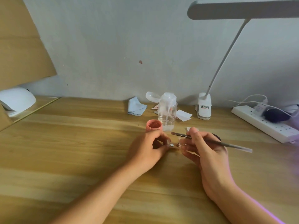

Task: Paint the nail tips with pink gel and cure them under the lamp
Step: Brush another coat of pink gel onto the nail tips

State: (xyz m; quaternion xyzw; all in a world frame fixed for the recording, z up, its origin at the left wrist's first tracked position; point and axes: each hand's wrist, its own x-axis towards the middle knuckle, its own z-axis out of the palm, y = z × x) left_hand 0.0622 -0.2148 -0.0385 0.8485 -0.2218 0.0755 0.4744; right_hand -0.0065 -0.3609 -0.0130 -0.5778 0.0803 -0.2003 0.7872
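Observation:
An open pink gel pot [154,125] stands on the wooden table [80,143] just beyond my hands. My right hand [205,147] grips a thin nail brush [210,141] that lies nearly level, bristles pointing left. Its lower fingers also touch a small clear holder [182,145] with a nail tip [178,145] on it. My left hand [150,151] has its fingers curled on the table and pinches the left end of that holder near a small white dot [172,145]. The white curing lamp [16,101] sits at the far left.
A clear pump bottle [167,113] with its lid flipped back stands behind the pot. A blue cloth [136,106], paper scraps [183,115], a clip-on desk lamp [203,107] and a white power strip [267,123] line the back. Cardboard leans at the left.

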